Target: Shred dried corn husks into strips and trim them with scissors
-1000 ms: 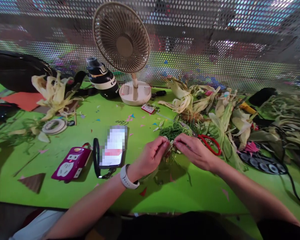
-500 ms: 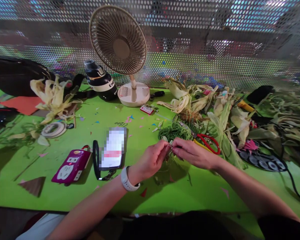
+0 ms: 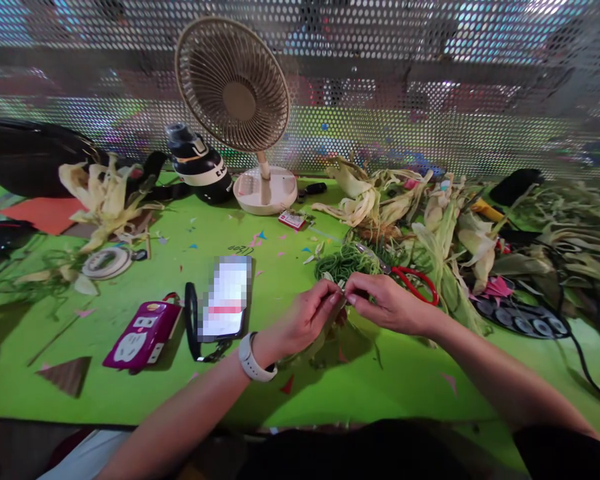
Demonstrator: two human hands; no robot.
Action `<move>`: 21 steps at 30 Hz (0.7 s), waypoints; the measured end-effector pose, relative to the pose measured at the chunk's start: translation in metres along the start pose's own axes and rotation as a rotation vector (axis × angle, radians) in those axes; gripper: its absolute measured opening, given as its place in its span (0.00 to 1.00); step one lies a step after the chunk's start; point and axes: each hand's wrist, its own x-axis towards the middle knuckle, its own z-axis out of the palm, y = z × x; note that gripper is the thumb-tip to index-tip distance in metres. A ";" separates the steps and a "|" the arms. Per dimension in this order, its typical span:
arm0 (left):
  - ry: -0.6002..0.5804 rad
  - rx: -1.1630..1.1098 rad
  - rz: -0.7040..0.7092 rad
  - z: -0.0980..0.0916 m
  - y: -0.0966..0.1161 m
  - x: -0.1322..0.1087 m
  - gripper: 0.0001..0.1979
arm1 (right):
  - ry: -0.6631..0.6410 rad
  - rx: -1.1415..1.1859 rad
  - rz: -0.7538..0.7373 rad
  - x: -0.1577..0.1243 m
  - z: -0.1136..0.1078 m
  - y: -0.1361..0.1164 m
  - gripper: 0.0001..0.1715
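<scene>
My left hand [image 3: 304,319], with a white band on its wrist, is closed in a pinch over the near part of the table. Fingertip to fingertip with it, my right hand [image 3: 387,304] is pinched as well. What lies between the fingers is small and mostly covered; a pale bit shows there, its kind unclear. Just beyond the hands sits a tangled heap of thin green strands [image 3: 344,260]. Red-handled scissors [image 3: 416,283] rest to the right of the heap, behind my right hand. Pale green corn husks [image 3: 441,257] lie farther right.
A fan [image 3: 265,190] and black bottle [image 3: 205,170] stand at the back, before a perforated metal screen [image 3: 380,100]. A phone [image 3: 226,293] and purple power strip [image 3: 143,333] lie left. Cables [image 3: 580,353] run down the right side. Paper scraps dot the green table [image 3: 180,393].
Both hands stay together in nearly the same place. My right fingers have shifted slightly at the pinch, and the whole view has moved a little.
</scene>
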 end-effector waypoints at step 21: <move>0.125 0.009 -0.026 0.010 -0.014 -0.001 0.12 | 0.254 -0.175 -0.019 -0.006 0.010 -0.005 0.10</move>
